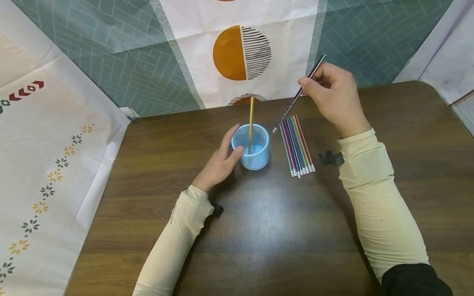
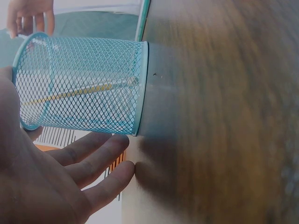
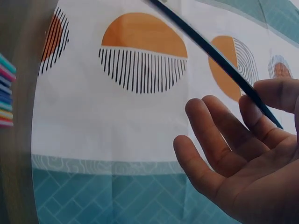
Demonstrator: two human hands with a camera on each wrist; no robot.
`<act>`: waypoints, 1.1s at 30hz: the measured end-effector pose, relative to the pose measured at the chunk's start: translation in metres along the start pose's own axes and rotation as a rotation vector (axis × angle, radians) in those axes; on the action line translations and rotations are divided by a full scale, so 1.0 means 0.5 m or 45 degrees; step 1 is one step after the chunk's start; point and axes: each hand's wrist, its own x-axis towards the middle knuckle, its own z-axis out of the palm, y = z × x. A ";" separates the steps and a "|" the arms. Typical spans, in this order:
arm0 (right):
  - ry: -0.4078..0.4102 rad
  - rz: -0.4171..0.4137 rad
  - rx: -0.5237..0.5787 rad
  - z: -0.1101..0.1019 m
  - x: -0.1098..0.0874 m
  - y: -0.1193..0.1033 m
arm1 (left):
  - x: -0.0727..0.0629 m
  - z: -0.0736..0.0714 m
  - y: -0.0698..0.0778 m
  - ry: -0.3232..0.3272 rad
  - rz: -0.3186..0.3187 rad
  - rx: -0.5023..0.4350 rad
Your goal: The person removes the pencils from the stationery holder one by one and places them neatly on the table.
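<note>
A light-blue mesh pencil cup [image 1: 255,161] stands upright on the table, with one gold-yellow pencil [image 1: 251,119] leaning inside it. My left hand [image 1: 218,164] holds the cup at its left side, thumb on the near rim; in the left wrist view the other fingers [image 2: 100,161] extend beside the mesh. Above the table, my right hand [image 1: 338,96] pinches a dark pencil [image 1: 299,94] between thumb and forefinger. That pencil slants, its silver-ferruled end low between the cup and a row of several coloured pencils [image 1: 297,146] lying side by side.
The brown wood-grain table [image 1: 266,230] meets a patterned cloth [image 1: 289,49] hanging at its back edge. White flowered cloth [image 1: 55,164] borders the left side. Pale cloth [image 1: 448,61] hangs at the right.
</note>
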 end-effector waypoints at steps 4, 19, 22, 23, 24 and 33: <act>0.027 -0.006 0.049 -0.010 0.003 0.003 | 0.000 0.000 0.000 -0.001 0.009 -0.005; 0.025 0.124 0.176 -0.057 0.014 0.032 | -0.003 0.001 0.002 -0.002 0.034 -0.025; -0.013 0.189 0.217 -0.069 0.016 0.041 | -0.003 0.002 0.003 -0.002 0.032 -0.024; -0.028 0.215 0.238 -0.074 0.017 0.044 | -0.004 0.002 0.003 -0.002 0.030 -0.023; -0.047 0.245 0.262 -0.079 0.017 0.048 | -0.004 0.002 0.003 -0.002 0.027 -0.023; -0.179 0.362 0.371 -0.106 0.024 0.075 | -0.004 0.002 0.004 -0.004 0.021 -0.027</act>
